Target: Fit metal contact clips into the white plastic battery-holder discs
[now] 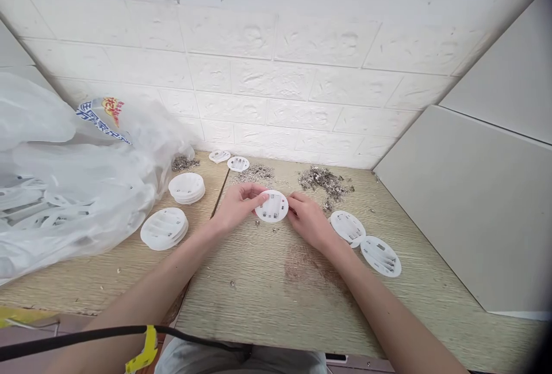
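- The left hand [237, 206] is closed to a pinch on the white disc [272, 208], its thumb lying on the face near the rim and its fingers mostly hidden behind.
- The right hand [309, 220] is half curled, fingertips at the disc's opposite rim; whether it grips that rim or a small metal piece cannot be told.
- The disc is held between both hands, right of the table seam [221, 193], its slotted face turned up toward the person; small metal pieces show on it.
- For good work, the left hand would best bear the disc by its rim, leaving the slots open to view, while the right fingertips do the finer work.
- A level, steady disc seems wise, since small fittings could shift or drop if it tips.
- Right of the seam are a pale pile of metal bits [256, 174] and, farther right, a darker pile [325, 183]; both seem within easy reach.
- Farther right again, two discs [347, 228] [380, 256] lie just beside the right forearm, so that elbow should swing with care.
- Left of the seam stand two stacks of discs [187, 188] [164, 229], with a plastic bag [99, 190] beyond them; the left arm would do well to clear the nearer stack.
- Loose metal bits [257, 223] lie just right of the seam, where a sleeve or wrist might scatter them.
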`<state>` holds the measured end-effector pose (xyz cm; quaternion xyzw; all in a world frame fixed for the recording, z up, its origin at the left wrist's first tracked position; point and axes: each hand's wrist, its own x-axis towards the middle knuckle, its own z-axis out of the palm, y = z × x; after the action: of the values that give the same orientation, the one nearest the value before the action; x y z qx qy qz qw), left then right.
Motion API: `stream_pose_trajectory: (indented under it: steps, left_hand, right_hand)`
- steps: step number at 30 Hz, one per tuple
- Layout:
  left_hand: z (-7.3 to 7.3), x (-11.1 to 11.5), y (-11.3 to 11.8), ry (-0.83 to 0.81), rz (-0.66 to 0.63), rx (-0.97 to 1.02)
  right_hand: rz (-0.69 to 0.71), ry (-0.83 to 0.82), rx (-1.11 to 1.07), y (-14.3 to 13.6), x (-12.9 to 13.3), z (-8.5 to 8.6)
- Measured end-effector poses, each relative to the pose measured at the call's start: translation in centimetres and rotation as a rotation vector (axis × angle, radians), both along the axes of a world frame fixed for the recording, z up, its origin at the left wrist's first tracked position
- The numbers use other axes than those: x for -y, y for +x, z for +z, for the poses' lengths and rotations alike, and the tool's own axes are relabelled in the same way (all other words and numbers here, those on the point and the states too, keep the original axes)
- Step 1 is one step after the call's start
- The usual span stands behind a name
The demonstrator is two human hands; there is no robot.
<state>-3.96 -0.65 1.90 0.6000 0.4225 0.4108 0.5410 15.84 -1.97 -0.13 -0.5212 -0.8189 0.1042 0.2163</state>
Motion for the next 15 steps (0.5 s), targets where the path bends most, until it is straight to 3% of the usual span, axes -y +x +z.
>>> stream_pose_trajectory:
  steps: [4, 10, 15]
  left_hand:
    - [-0.3, 0.0, 0.1, -0.005, 0.030, -0.017]
    - [-0.7, 0.0, 0.5, -0.018, 0.082, 0.008]
    - [-0.5, 0.2, 0.6, -0.052, 0.103, 0.077]
  right_hand:
    - [-0.012, 0.015, -0.068, -0.1, 0.2, 0.2]
    - [-0.092, 0.042, -0.399, -0.3, 0.5, 1.0]
    - [-0.062, 0.026, -0.369, -0.6, 1.1, 1.1]
